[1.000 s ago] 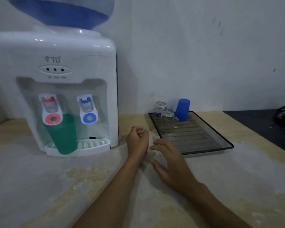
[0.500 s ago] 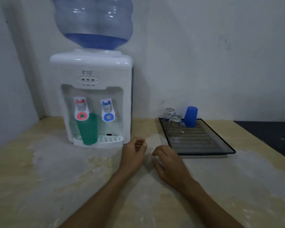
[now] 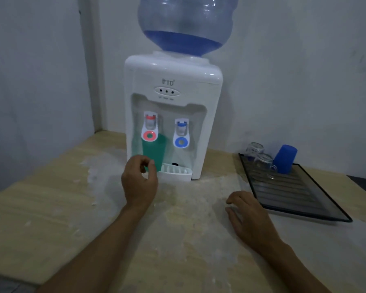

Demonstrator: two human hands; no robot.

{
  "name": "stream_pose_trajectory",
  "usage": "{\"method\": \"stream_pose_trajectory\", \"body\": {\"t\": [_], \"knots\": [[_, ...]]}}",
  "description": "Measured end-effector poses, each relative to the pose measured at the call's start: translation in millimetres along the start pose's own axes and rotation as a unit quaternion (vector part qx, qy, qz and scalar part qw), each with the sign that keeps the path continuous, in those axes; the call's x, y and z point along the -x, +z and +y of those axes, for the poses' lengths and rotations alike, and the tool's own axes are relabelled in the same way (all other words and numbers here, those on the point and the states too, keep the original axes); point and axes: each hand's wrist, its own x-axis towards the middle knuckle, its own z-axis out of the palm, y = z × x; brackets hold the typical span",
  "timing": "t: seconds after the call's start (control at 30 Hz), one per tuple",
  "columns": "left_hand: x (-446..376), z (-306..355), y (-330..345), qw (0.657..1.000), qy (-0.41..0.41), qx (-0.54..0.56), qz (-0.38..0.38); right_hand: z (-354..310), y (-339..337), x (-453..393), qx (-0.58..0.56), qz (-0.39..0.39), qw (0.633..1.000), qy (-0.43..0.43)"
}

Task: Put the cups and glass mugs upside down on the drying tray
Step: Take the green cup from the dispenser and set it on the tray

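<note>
A green cup (image 3: pixel 154 150) stands upright on the dispenser's drip grate under the red tap. My left hand (image 3: pixel 139 182) is just in front of its lower part, fingers curled apart, holding nothing. My right hand (image 3: pixel 246 214) rests flat on the counter, fingers spread, close to the near left corner of the drying tray (image 3: pixel 317 210). At the tray's far end two glass mugs (image 3: pixel 262 163) stand upside down, and a blue cup (image 3: pixel 285 159) stands upside down to their right.
A white water dispenser (image 3: pixel 173 85) with a large blue bottle (image 3: pixel 186 24) stands against the back wall. A side wall closes the counter on the left. The wooden counter (image 3: pixel 51 208) has pale worn patches. A dark surface edge shows at the far right.
My left hand has moved away from my right hand, forward and left toward the green cup. The view has pulled back and shifted left; my right hand stays on the counter.
</note>
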Motion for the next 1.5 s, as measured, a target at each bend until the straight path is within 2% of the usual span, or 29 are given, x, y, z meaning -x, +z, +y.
{"method": "stream_pose_trajectory", "body": {"t": [0.17, 0.3, 0.4, 0.53, 0.83, 1.03, 1.2, 1.37, 1.5], "knots": [[-10.4, -13.2, 7.7, 0.996, -0.07, 0.002, 0.047, -23.0, 19.9, -22.7, -0.034, -0.004, 0.999, -0.024], [-13.3, -22.5, 13.9, 0.991, -0.13, -0.007, 0.029, -52.2, 43.7, -51.6, -0.067, 0.002, 0.996, -0.051], [-19.3, -27.3, 19.8, 0.984, -0.179, -0.015, -0.011, -68.1, 56.7, -69.5, -0.087, 0.004, 0.994, -0.06], [-25.0, -29.8, 31.0, 0.985, -0.159, -0.002, -0.062, -71.7, 62.9, -74.1, -0.095, 0.009, 0.994, -0.058], [-28.7, -26.4, 40.9, 0.987, -0.126, 0.031, -0.098, -67.5, 63.5, -72.1, -0.114, 0.016, 0.993, -0.026], [-21.1, -9.8, 41.1, 0.984, -0.151, 0.06, -0.073, -62.8, 57.5, -70.7, -0.146, 0.049, 0.988, 0.003], [-5.1, 1.8, 44.9, 0.967, -0.221, 0.126, -0.022, -62.0, 55.1, -70.3, -0.173, 0.083, 0.981, 0.024], [13.9, 26.5, 48.4, 0.949, -0.262, 0.174, 0.025, -58.0, 50.9, -65.7, -0.186, 0.079, 0.979, 0.035], [31.8, 41.2, 50.0, 0.933, -0.302, 0.195, 0.016, -52.2, 44.4, -62.0, -0.211, 0.081, 0.973, 0.051]]}}
